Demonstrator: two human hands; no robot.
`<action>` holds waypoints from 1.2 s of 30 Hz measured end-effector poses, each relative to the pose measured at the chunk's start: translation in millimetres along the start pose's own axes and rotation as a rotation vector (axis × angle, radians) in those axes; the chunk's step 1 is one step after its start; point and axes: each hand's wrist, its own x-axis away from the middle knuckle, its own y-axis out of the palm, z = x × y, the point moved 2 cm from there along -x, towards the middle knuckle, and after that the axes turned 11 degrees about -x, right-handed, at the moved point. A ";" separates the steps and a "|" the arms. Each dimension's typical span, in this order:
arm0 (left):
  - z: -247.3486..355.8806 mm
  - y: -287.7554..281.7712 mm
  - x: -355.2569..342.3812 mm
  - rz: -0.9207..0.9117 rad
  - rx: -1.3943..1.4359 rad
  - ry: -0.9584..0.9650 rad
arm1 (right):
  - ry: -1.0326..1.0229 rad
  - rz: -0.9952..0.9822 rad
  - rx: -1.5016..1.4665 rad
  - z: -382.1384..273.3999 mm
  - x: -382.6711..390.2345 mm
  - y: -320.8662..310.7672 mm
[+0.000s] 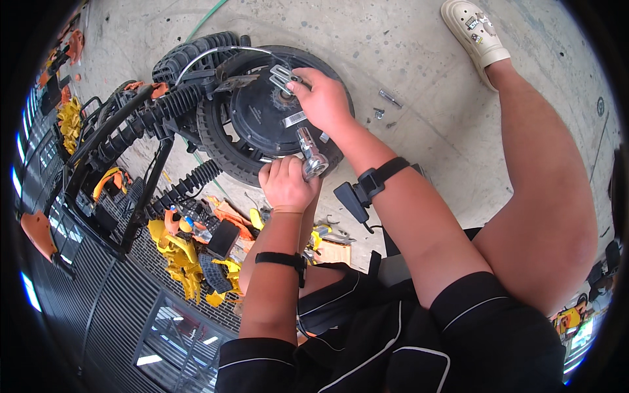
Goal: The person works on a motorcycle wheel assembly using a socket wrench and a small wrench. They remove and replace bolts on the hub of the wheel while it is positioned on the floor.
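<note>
My left hand (287, 180) is closed round a chrome ratchet wrench (314, 165) with a long socket (306, 141) on its end, held over the lower part of a black hub wheel (252, 118) lying on its side. My right hand (319, 98) has its fingers curled on a slotted silver metal bracket (282, 78) at the wheel's centre, just above the hub axle. The wheel's black tyre (213, 137) is partly hidden by my arms. A cable arches over it from a black frame with springy shock absorbers (177, 101).
Loose small metal parts (390, 98) lie on the concrete floor (419, 39) right of the wheel. A heap of yellow, orange and black plastic pieces (173, 255) lies at lower left. A green hose (209, 14) runs at the top. My leg and sandalled foot (472, 33) extend at right.
</note>
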 end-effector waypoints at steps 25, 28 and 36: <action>-0.5 0.7 2.2 -0.046 -0.006 -0.015 | 0.016 0.006 -0.087 6.9 -1.9 1.3; -1.1 2.2 3.6 -0.042 -0.006 -0.013 | 0.031 -0.048 0.065 -3.3 -4.2 -1.8; -1.2 2.7 3.5 -0.047 -0.007 -0.006 | 0.027 0.007 0.002 1.1 -2.2 1.1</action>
